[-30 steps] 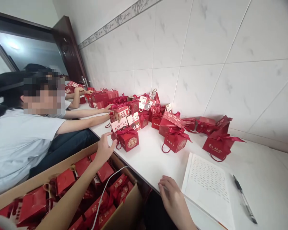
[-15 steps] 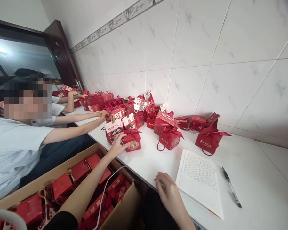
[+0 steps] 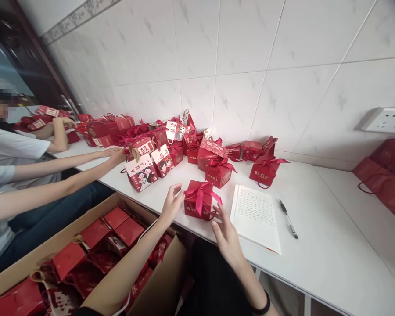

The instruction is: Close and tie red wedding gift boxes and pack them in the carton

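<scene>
A small red gift box (image 3: 197, 200) tied with a red ribbon sits near the front edge of the white table (image 3: 319, 245). My left hand (image 3: 170, 206) is at the box's left side, fingers spread, touching or almost touching it. My right hand (image 3: 226, 231) is at the box's lower right, fingers apart, just off its corner. Neither hand grips the box.
A sheet of printed paper (image 3: 256, 216) and a black pen (image 3: 288, 219) lie to the right. Several red gift boxes (image 3: 217, 173) and cartoon-printed boxes (image 3: 141, 172) stand along the tiled wall. A cardboard carton (image 3: 85, 245) of red boxes is below left. Other people's arms (image 3: 62, 163) reach across the table at left.
The red ribboned box has come from the cluster at left to the table's front edge between my hands. My right hand lifted off the table edge beside it. The view swung right.
</scene>
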Motion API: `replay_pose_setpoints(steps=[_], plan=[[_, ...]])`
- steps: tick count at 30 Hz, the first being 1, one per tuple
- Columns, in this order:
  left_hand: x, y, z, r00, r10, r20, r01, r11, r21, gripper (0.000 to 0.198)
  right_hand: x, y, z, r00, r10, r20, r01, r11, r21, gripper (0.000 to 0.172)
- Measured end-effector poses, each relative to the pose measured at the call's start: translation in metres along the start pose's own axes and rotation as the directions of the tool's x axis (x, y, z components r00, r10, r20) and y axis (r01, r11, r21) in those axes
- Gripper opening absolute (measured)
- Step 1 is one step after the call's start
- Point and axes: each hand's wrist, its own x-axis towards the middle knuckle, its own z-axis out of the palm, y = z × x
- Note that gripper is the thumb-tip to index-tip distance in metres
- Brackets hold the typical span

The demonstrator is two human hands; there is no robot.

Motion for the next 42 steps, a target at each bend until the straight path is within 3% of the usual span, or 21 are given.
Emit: replay_pose_setpoints(steps=[4, 6, 7, 9, 12, 14, 17, 21, 23, 27, 30, 35, 37, 40, 42], plan=[[-0.014, 0.004, 0.002, 0.984, 0.076, 0.161, -0.067, 0.996, -0.063, 0.046, -0.008, -0.013, 0.001, 0.975, 0.000, 0.224, 0.006, 1.000, -0.029, 0.037], [-0.020, 0.007, 0.000, 0.965, 0.086, 0.249, -0.075, 0.996, -0.052, 0.046, -0.014, -0.020, -0.001, 0.967, -0.042, 0.250, 0.051, 0.998, -0.029, 0.031], [-0.022, 0.009, -0.002, 0.957, 0.069, 0.283, -0.063, 0.998, -0.029, 0.046, -0.016, -0.023, -0.003, 0.976, -0.068, 0.206, 0.076, 0.997, -0.030, 0.028], [-0.026, 0.011, -0.004, 0.942, 0.032, 0.334, -0.042, 0.999, 0.023, 0.047, -0.015, -0.028, -0.009, 0.996, -0.093, 0.006, 0.093, 0.994, -0.051, 0.026], [-0.023, 0.015, -0.004, 0.932, 0.049, 0.358, -0.078, 0.995, 0.066, 0.051, 0.000, -0.031, -0.023, 0.948, -0.065, -0.312, 0.030, 0.993, -0.114, 0.026], [-0.014, 0.019, 0.000, 0.924, 0.105, 0.367, -0.150, 0.984, 0.097, 0.055, 0.017, -0.031, -0.030, 0.935, -0.055, -0.350, -0.011, 0.983, -0.182, 0.028], [0.005, 0.028, 0.007, 0.878, 0.195, 0.437, -0.279, 0.951, 0.134, 0.047, 0.040, -0.032, -0.032, 0.976, 0.060, -0.210, -0.113, 0.962, -0.248, 0.036], [0.018, 0.036, 0.013, 0.825, 0.258, 0.503, -0.389, 0.905, 0.172, 0.029, 0.048, -0.033, -0.028, 0.974, 0.213, -0.076, -0.226, 0.937, -0.268, 0.041], [0.011, 0.038, 0.014, 0.843, 0.252, 0.475, -0.409, 0.873, 0.265, 0.027, 0.042, -0.036, -0.028, 0.972, 0.233, -0.046, -0.237, 0.938, -0.253, 0.044], [-0.017, 0.044, 0.016, 0.940, 0.169, 0.296, -0.303, 0.812, 0.500, 0.029, 0.025, -0.050, -0.031, 0.968, 0.250, 0.031, -0.244, 0.960, -0.141, 0.043], [-0.029, 0.049, 0.016, 0.950, 0.158, 0.270, -0.289, 0.774, 0.564, 0.029, 0.016, -0.057, -0.033, 0.970, 0.241, 0.042, -0.236, 0.967, -0.097, 0.043], [-0.024, 0.050, 0.012, 0.865, 0.309, 0.396, -0.467, 0.786, 0.405, 0.013, 0.001, -0.049, -0.035, 0.950, 0.307, 0.058, -0.289, 0.933, -0.213, 0.047], [-0.020, 0.047, 0.011, 0.840, 0.328, 0.433, -0.482, 0.818, 0.315, 0.011, -0.007, -0.044, -0.036, 0.940, 0.340, 0.034, -0.321, 0.912, -0.255, 0.050], [-0.017, 0.043, 0.011, 0.847, 0.321, 0.423, -0.454, 0.851, 0.264, 0.010, -0.019, -0.042, -0.031, 0.931, 0.363, -0.024, -0.361, 0.911, -0.199, 0.053], [-0.016, 0.040, 0.012, 0.850, 0.324, 0.415, -0.445, 0.863, 0.240, 0.011, -0.022, -0.044, -0.024, 0.924, 0.381, 0.015, -0.377, 0.919, -0.115, 0.055]])
